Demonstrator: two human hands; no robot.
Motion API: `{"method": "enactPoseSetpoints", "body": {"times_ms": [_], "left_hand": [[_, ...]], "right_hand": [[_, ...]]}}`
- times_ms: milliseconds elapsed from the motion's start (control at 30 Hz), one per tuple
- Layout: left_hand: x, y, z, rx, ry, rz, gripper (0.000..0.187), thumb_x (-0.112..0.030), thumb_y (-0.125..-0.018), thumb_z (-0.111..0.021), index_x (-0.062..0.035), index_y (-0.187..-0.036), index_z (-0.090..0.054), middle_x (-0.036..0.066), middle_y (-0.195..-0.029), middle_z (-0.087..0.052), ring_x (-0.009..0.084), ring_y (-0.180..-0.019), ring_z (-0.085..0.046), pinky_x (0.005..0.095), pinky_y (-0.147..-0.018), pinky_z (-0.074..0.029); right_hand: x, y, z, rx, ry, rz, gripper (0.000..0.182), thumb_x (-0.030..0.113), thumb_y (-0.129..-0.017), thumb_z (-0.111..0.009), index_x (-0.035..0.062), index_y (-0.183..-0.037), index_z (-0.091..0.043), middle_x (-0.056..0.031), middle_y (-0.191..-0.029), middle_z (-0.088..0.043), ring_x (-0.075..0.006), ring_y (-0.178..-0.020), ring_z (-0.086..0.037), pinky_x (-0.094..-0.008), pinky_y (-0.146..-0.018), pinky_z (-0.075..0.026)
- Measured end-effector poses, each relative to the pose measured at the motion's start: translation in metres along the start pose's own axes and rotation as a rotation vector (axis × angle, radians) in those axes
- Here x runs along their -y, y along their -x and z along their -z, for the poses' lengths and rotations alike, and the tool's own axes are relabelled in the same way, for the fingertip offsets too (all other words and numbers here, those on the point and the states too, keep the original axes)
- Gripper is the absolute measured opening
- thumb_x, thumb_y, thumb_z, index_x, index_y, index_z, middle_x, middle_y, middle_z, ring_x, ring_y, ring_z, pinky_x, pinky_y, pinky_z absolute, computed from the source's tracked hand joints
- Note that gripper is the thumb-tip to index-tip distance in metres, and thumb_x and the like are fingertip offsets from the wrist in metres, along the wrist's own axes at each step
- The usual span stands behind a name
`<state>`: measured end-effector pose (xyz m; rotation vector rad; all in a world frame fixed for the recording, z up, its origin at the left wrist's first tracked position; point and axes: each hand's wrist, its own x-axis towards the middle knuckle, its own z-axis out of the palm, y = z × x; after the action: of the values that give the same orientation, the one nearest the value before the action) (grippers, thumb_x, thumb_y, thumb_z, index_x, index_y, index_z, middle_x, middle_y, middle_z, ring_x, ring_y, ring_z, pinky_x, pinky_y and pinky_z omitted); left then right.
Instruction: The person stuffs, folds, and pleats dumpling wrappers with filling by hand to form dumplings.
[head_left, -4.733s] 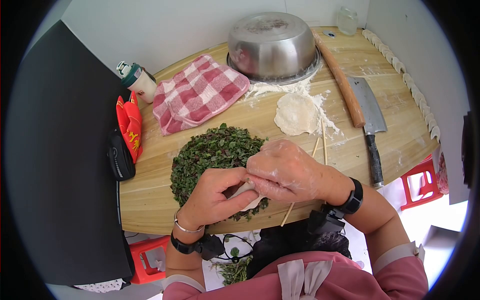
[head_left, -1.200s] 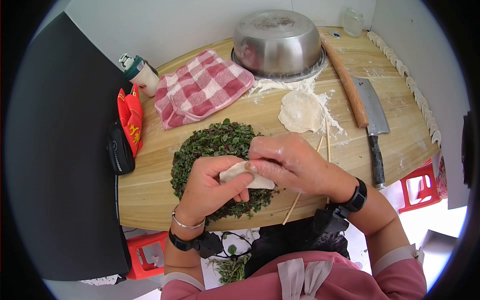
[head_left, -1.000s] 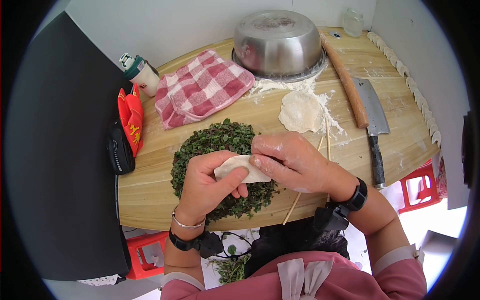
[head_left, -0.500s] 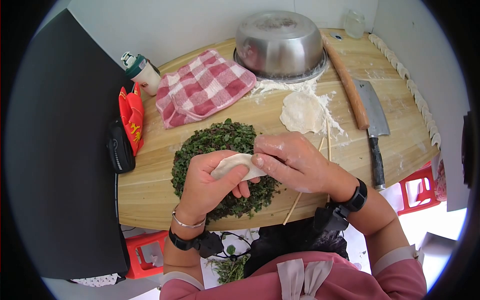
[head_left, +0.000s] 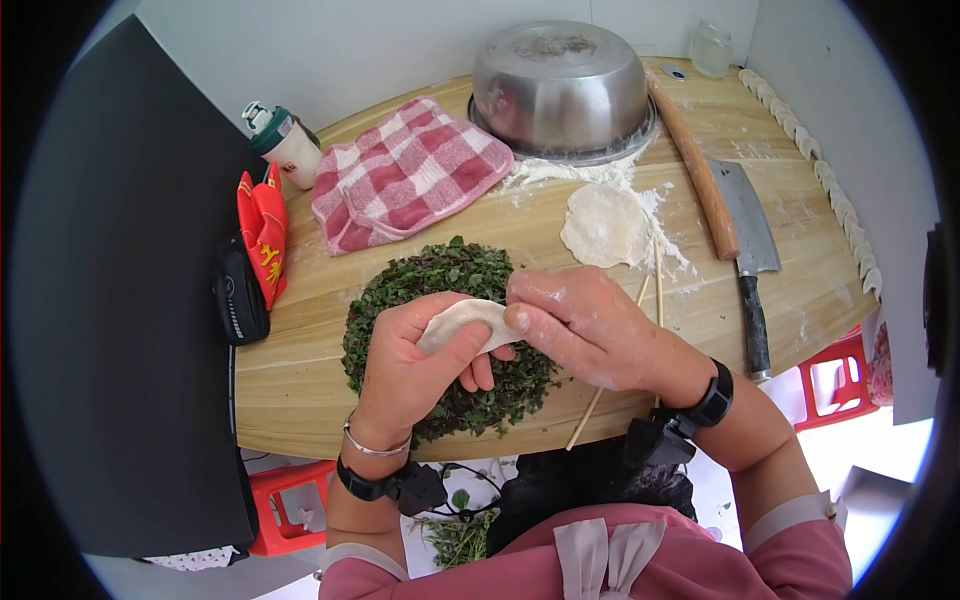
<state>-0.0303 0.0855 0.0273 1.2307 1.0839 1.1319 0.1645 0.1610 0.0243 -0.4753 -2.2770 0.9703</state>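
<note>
A folded white dumpling (head_left: 460,322) is held above a mound of chopped green leaves (head_left: 440,272). My left hand (head_left: 418,362) is closed round it, thumb on the near side and fingers beneath. At its right end, the thumb and forefinger of my right hand (head_left: 590,325) pinch the dough edge. Whatever is inside the dumpling is hidden. Behind my right hand a round dough wrapper (head_left: 605,225) lies flat beside scattered flour. Two chopsticks (head_left: 590,415) pass partly under my right hand.
An upturned metal basin (head_left: 560,90), a rolling pin (head_left: 695,165) and a cleaver (head_left: 745,220) lie behind and right. A row of dumplings (head_left: 840,205) lines the right edge. At left are a checked cloth (head_left: 410,170), a bottle (head_left: 290,150), a red object (head_left: 262,230) and a black case (head_left: 240,295).
My left hand and the dumpling have shifted slightly up and left, and the dumpling looks a little more curved. My right hand keeps its pinch with almost no movement.
</note>
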Motion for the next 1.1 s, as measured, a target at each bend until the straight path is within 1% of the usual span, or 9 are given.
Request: {"method": "enactPoseSetpoints", "body": {"times_ms": [233, 333, 400, 533, 833, 900, 967, 1033, 1100], "left_hand": [[0.001, 0.0, 0.0, 0.016, 0.029, -0.026, 0.014, -0.005, -0.092, -0.055, 0.0039, -0.1, -0.062, 0.01, -0.081, -0.068, 0.0084, -0.059, -0.059, 0.02, -0.051, -0.047], [0.002, 0.0, -0.001, 0.011, 0.007, -0.037, 0.015, -0.007, -0.093, -0.055, 0.0038, -0.1, -0.062, 0.01, -0.081, -0.068, 0.0087, -0.059, -0.059, 0.02, -0.051, -0.047], [0.002, -0.001, 0.0, 0.004, 0.015, -0.03, 0.015, -0.008, -0.093, -0.055, 0.0037, -0.101, -0.061, 0.01, -0.081, -0.068, 0.0089, -0.059, -0.059, 0.02, -0.05, -0.047], [0.002, -0.001, 0.0, -0.017, 0.025, -0.041, 0.016, -0.01, -0.094, -0.055, 0.0033, -0.102, -0.06, 0.01, -0.08, -0.068, 0.0094, -0.058, -0.059, 0.02, -0.05, -0.046], [0.001, -0.002, 0.0, -0.045, 0.074, -0.041, 0.016, -0.009, -0.093, -0.056, 0.0029, -0.104, -0.06, 0.009, -0.079, -0.067, 0.0087, -0.058, -0.058, 0.0198, -0.048, -0.045], [0.0, -0.001, 0.001, -0.035, 0.045, -0.024, 0.016, -0.006, -0.092, -0.057, 0.0025, -0.105, -0.059, 0.009, -0.082, -0.067, 0.0088, -0.059, -0.059, 0.0201, -0.05, -0.046], [0.004, -0.003, -0.003, -0.026, 0.016, -0.009, 0.018, -0.003, -0.09, -0.059, 0.0022, -0.107, -0.059, 0.008, -0.085, -0.066, 0.009, -0.06, -0.06, 0.0203, -0.051, -0.047], [0.014, -0.009, -0.015, -0.193, -0.157, -0.354, 0.025, 0.003, -0.087, -0.059, 0.0022, -0.111, -0.058, 0.007, -0.095, -0.064, 0.0094, -0.066, -0.062, 0.0207, -0.055, -0.05], [0.009, -0.005, -0.012, -0.224, -0.211, -0.267, 0.028, 0.004, -0.086, -0.059, 0.0017, -0.114, -0.058, 0.007, -0.099, -0.063, 0.0104, -0.069, -0.064, 0.0216, -0.057, -0.051]], "right_hand": [[0.002, 0.001, -0.006, -0.056, 0.021, 0.095, 0.013, 0.013, -0.09, -0.054, 0.0013, -0.087, -0.048, -0.0191, -0.075, -0.054, -0.0413, -0.073, -0.056, -0.0446, -0.062, -0.044], [0.005, 0.002, -0.004, -0.076, 0.017, 0.07, 0.016, 0.016, -0.091, -0.053, 0.0018, -0.085, -0.049, -0.0185, -0.073, -0.055, -0.0407, -0.072, -0.056, -0.0438, -0.062, -0.044], [0.008, 0.003, 0.002, 0.021, -0.106, -0.126, 0.019, 0.019, -0.093, -0.051, 0.0027, -0.084, -0.051, -0.0178, -0.071, -0.054, -0.0398, -0.071, -0.056, -0.0429, -0.061, -0.044], [0.002, 0.001, -0.002, -0.055, -0.1, -0.094, 0.022, 0.022, -0.094, -0.05, 0.0037, -0.082, -0.053, -0.0166, -0.07, -0.055, -0.0385, -0.069, -0.057, -0.0421, -0.06, -0.044], [0.001, 0.0, -0.008, -0.077, -0.016, -0.004, 0.013, 0.016, -0.092, -0.051, 0.0033, -0.087, -0.051, -0.0176, -0.075, -0.056, -0.0397, -0.07, -0.056, -0.0442, -0.061, -0.044], [-0.004, 0.0, -0.012, -0.155, 0.036, 0.073, 0.013, 0.011, -0.091, -0.054, 0.0008, -0.083, -0.054, -0.014, -0.071, -0.051, -0.031, -0.062, -0.05, -0.0351, -0.057, -0.041], [0.001, 0.002, -0.01, -0.196, -0.001, 0.035, 0.011, 0.011, -0.09, -0.054, 0.002, -0.085, -0.053, -0.0155, -0.072, -0.054, -0.0346, -0.063, -0.053, -0.0383, -0.057, -0.042], [0.004, 0.003, -0.008, -0.234, -0.036, 0.002, 0.009, 0.011, -0.09, -0.054, 0.0032, -0.086, -0.051, -0.0169, -0.072, -0.056, -0.0383, -0.065, -0.056, -0.0415, -0.056, -0.043], [0.004, 0.004, -0.007, -0.214, -0.084, -0.084, 0.009, 0.011, -0.088, -0.056, 0.0029, -0.084, -0.053, -0.0153, -0.068, -0.054, -0.033, -0.06, -0.056, -0.0384, -0.053, -0.042]]}}
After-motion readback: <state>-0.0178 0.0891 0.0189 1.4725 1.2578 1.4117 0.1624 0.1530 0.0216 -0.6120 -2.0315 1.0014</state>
